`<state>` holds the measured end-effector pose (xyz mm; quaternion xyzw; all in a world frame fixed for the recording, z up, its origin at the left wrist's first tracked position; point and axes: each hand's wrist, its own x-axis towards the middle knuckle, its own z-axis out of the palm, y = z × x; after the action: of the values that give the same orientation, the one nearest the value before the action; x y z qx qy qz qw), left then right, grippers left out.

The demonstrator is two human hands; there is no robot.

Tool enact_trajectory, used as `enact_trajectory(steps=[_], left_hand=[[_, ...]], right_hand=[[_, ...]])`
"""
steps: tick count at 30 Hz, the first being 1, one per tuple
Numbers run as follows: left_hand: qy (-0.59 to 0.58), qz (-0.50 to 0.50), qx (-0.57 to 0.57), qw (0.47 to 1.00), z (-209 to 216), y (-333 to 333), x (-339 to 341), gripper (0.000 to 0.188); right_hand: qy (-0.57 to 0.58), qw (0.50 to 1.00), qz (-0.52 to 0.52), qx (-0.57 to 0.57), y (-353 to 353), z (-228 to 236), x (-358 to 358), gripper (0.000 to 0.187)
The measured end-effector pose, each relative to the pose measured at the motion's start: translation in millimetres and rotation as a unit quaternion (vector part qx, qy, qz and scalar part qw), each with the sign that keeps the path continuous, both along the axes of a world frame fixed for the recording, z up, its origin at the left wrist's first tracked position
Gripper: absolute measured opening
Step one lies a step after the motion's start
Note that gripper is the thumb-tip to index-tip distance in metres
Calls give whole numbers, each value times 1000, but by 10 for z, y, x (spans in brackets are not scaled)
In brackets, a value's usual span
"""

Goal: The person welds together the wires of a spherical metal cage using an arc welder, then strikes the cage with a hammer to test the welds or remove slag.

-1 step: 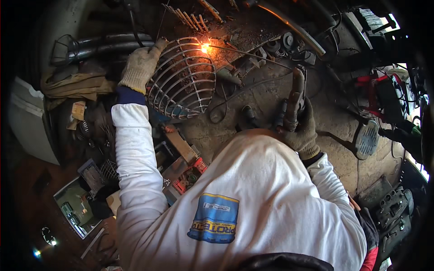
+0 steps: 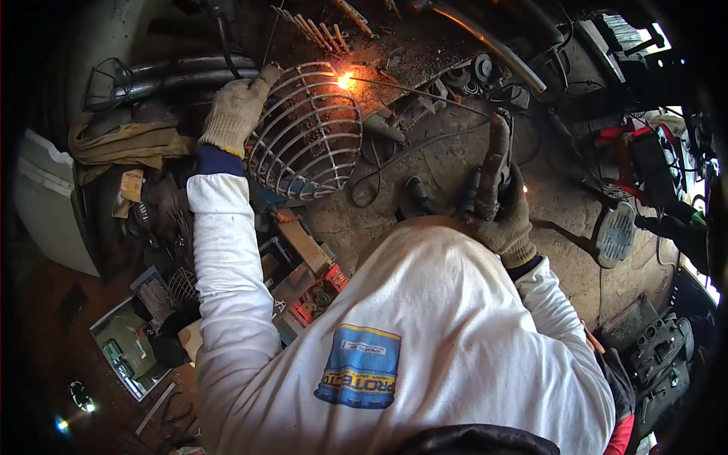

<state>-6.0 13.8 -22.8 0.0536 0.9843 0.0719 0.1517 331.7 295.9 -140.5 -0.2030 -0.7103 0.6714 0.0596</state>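
Observation:
A curved metal grille (image 2: 324, 136) of pale rods, rounded like a basket, stands at upper left centre. My gloved left hand (image 2: 235, 115) is closed on its upper left rim, the fingertips partly hidden. In my gloved right hand (image 2: 512, 224) I grip a welding electrode holder (image 2: 497, 155), right of centre. A thin welding rod (image 2: 425, 94) reaches left from the holder to the grille's upper right edge. A bright orange-white arc (image 2: 345, 80) burns at the rod's tip, lighting the metal around it.
A workbench (image 2: 413, 57) with upright rods (image 2: 307, 30) lies beyond the grille. Steel tubes (image 2: 182, 78) rest at left. Below sit a red crate (image 2: 322, 292) and boxes. A pedal-like metal plate (image 2: 614, 233) stands at right. Cables (image 2: 368, 201) cross the floor.
A small bright spark now shows on the floor just right of my right hand. Both hands, the grille and the rod hold their places.

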Motion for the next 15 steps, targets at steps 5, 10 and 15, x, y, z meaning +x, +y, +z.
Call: enact_trajectory(steps=[5,10,15], left_hand=[[5,-19,-5,1000,31,41,28,73],[33,-81,-1,996,-9,-42,28,76],[34,-55,-1,998,-3,2,42,77]], right_hand=[[8,999,21,24,14,-7,8,111],[-9,999,24,31,15,42,1,111],[-16,999,23,31,11,-3,1,112]])
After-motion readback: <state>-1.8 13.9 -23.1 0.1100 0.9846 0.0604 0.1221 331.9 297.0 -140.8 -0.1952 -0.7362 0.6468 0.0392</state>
